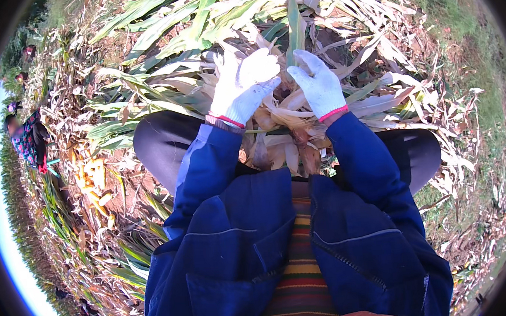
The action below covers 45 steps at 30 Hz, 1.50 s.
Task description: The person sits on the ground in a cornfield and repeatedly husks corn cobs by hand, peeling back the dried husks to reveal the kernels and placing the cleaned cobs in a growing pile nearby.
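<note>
My left hand (245, 86), in a white knit glove with a red cuff, is raised over dry corn husks (291, 107). Its thumb stands apart from the fingers and nothing shows in it, though glare washes out its detail. To its right is my right hand (318, 80), gloved alike, with thumb and bent fingers apart and no object visible between them. A green corn leaf (295, 29) rises just beyond the right fingertips. Between my legs lie pale husks and brown corn silk (302, 139). Whether an ear lies under them is hidden.
Cut corn stalks with green leaves (173, 27) lie ahead of me. Husked yellow ears (94, 178) are heaped on the ground at left. Beyond them is a person in a flowered top (27, 138). Grass (459, 24) borders the right side.
</note>
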Available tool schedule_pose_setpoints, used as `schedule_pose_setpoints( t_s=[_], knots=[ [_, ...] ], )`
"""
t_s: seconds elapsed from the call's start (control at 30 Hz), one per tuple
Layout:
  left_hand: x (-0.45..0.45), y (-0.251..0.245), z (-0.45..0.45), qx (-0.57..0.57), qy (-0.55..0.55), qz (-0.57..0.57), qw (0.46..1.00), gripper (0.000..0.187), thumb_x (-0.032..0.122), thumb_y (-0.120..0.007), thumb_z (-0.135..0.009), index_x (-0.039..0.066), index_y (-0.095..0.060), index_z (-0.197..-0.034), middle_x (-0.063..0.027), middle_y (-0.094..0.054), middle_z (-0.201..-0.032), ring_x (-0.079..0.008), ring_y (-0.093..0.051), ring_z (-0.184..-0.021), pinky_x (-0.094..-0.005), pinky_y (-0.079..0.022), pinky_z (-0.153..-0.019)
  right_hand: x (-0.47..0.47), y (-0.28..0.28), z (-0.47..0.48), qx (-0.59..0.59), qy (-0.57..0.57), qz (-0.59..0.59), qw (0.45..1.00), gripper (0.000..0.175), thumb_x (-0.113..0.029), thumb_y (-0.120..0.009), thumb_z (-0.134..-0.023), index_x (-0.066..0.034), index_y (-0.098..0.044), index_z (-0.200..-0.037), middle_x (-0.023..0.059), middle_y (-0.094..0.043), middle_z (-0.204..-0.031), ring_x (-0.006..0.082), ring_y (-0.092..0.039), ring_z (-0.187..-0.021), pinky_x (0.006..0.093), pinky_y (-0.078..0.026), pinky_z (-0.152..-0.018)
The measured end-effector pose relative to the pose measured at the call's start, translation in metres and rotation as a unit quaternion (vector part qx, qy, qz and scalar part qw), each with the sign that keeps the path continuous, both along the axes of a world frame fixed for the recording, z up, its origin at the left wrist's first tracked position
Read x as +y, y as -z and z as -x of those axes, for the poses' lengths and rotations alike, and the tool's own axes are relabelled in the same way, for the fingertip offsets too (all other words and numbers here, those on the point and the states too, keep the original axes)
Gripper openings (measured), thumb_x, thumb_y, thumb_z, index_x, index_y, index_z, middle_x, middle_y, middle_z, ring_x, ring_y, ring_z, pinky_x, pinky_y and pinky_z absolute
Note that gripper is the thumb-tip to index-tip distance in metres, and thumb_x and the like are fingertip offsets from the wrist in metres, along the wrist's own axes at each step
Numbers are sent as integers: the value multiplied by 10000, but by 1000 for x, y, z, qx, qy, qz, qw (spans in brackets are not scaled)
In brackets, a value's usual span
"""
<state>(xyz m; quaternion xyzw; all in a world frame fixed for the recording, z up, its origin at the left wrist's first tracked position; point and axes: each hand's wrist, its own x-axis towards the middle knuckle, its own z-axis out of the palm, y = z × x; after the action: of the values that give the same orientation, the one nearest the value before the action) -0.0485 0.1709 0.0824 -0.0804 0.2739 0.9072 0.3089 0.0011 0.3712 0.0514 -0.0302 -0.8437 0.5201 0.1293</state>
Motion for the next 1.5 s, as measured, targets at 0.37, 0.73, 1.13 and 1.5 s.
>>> schedule_pose_setpoints(
  t_s=[0.37,0.73,1.13,1.5],
  knots=[
    [2,-9,-9,141,14,160,977,768,608,-478,-1025,-41,-479,-1436,-182,-622,-1325,-311,-633,-1153,-465,-500,-996,62,134,-10,-352,-161,-340,857,363,-384,-586,-949,-97,-732,-1116,175,-713,-1150,373,-668,-1082,483,-508,-952],
    [24,96,18,294,128,618,718,491,347,-659,-970,-26,-628,-1288,-175,-698,-1222,-258,-664,-1132,-339,-490,-997,53,158,-5,-326,-168,-310,877,372,-399,-533,-965,-124,-752,-1089,180,-716,-1087,368,-665,-1064,475,-510,-945],
    [40,133,0,335,305,716,531,501,514,-554,-928,112,-755,-1150,-194,-724,-1139,-370,-673,-1099,-456,-493,-991,10,70,80,3,-21,-275,961,326,-276,-665,-895,-115,-663,-1179,125,-712,-1122,339,-677,-1037,476,-534,-883],
    [41,158,70,248,23,650,717,362,310,-630,-962,17,-711,-1157,-194,-723,-1118,-322,-694,-1056,-383,-517,-947,22,189,52,-80,-63,-368,924,390,-262,-664,-859,-173,-643,-1238,68,-623,-1309,318,-608,-1171,489,-494,-911]
  ],
)
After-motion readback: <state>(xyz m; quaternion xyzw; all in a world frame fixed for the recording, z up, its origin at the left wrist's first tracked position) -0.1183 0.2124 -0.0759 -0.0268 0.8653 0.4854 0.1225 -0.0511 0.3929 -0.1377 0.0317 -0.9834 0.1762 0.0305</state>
